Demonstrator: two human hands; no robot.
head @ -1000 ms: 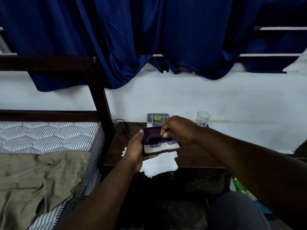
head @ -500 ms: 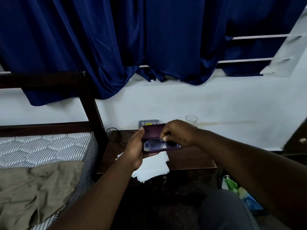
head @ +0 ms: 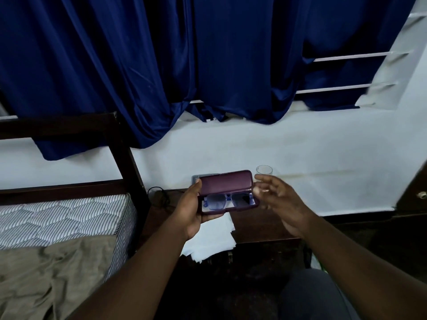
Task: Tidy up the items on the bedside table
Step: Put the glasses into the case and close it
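My left hand (head: 188,210) grips the left end of a maroon glasses case (head: 226,183), held above the dark wooden bedside table (head: 261,227). The case's lid stands up and blue-tinted glasses (head: 227,200) lie inside. My right hand (head: 277,198) hovers just right of the case, fingers spread, holding nothing. White papers (head: 211,241) lie spread on the table's front edge below the case. A clear drinking glass (head: 264,171) stands at the table's back, partly hidden by my right hand. A grey box (head: 196,177) peeks out behind the case.
A black cable (head: 159,195) lies coiled on the table's left back corner. The bed (head: 57,218) with a striped mattress, a tan sheet and a dark headboard post borders the table on the left. Blue curtains hang above the white wall. Colourful items sit on the floor at lower right.
My right hand has let go of the glasses and drawn back to the right with its fingers spread. The glasses now rest in the case with its lid upright. The camera has tilted up slightly.
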